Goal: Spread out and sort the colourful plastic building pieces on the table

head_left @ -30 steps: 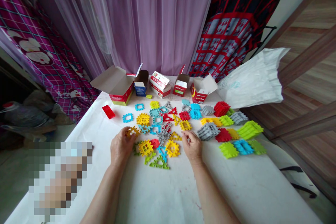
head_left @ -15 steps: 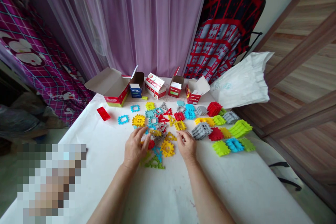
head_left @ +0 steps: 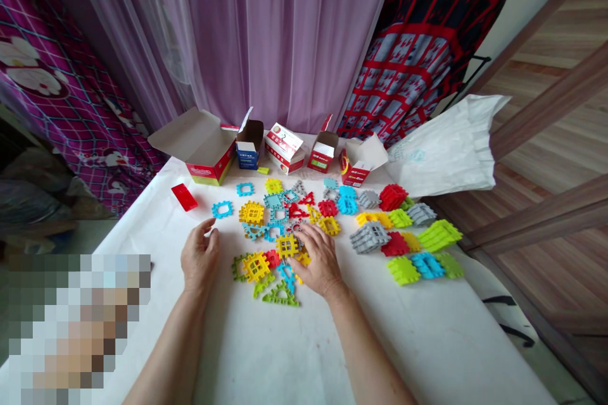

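Several interlocking plastic building pieces lie in a loose pile in the middle of the table. My right hand [head_left: 317,259] reaches over the pile from the right, thumb and fingertips at the edge of a yellow window-shaped square piece [head_left: 287,246]. Left of the pile, my left hand [head_left: 199,258] rests above the cloth with fingers curled, thumb apart and nothing visible in it. Between the hands are another yellow window piece [head_left: 256,267], a green triangle [head_left: 282,295] and a blue triangle [head_left: 286,276]. Beyond my left fingertips lies a blue square frame [head_left: 222,209].
Stacked pieces sorted by colour, such as a grey stack [head_left: 369,237] and a green stack [head_left: 440,236], stand at the right. Behind the pile are open boxes, including a blue box [head_left: 248,157]. A red tray-like piece [head_left: 184,197] lies left; a white sack [head_left: 449,149] stands back right.
My left hand has moved left, away from the pile. The right hand has moved left onto the yellow window piece. A second yellow window piece now shows on the pile's near left.
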### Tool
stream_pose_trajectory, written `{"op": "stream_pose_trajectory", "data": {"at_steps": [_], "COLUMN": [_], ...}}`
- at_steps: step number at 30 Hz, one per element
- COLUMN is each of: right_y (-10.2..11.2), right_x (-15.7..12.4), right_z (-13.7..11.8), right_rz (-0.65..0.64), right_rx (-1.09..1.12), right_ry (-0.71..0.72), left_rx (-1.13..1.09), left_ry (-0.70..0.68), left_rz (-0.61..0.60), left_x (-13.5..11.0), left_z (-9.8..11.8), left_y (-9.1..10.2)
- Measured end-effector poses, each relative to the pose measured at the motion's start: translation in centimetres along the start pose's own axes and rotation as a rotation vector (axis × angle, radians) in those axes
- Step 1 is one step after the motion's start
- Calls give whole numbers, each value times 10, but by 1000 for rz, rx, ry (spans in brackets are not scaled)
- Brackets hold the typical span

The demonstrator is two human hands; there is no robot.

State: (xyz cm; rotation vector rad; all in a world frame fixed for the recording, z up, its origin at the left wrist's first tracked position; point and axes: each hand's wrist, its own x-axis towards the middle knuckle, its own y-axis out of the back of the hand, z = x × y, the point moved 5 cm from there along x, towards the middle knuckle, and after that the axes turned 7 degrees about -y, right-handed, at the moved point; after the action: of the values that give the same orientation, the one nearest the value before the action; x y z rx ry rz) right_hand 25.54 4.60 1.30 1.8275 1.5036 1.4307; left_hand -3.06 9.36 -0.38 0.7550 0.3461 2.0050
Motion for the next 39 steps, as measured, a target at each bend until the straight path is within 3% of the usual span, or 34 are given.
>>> {"op": "stream_pose_trajectory", "data": {"at_steps": [6,14,22,26,31,36,39], "right_y": [-8,-3,-15,-13,-2,-3,4], "right_x": [10,20,21,19,23,29,30], "right_z": [-7,-30,-40,-33,-10,6,10], "right_rz": [-163,2,-106,-180,-185,-379,-412], "right_rx": [-56,-156,-262,-192,-19,67,77], "right_ry": [1,-228,-275,-247,-171,-79,-89], "left_rx": [45,70,59,62,71,49,44], "left_ry": [-89,-133,-131,-134,-123,-157,-176], "left_rz": [-77,-127,-117,-115,-135,-147,-153], "left_x": [-3,-4,-4,-3,-3,-3,-3], "left_z": [8,10,11,10,9,11,11], "left_y": [-3,-7,-5,-6,-7,-8,-9]}}
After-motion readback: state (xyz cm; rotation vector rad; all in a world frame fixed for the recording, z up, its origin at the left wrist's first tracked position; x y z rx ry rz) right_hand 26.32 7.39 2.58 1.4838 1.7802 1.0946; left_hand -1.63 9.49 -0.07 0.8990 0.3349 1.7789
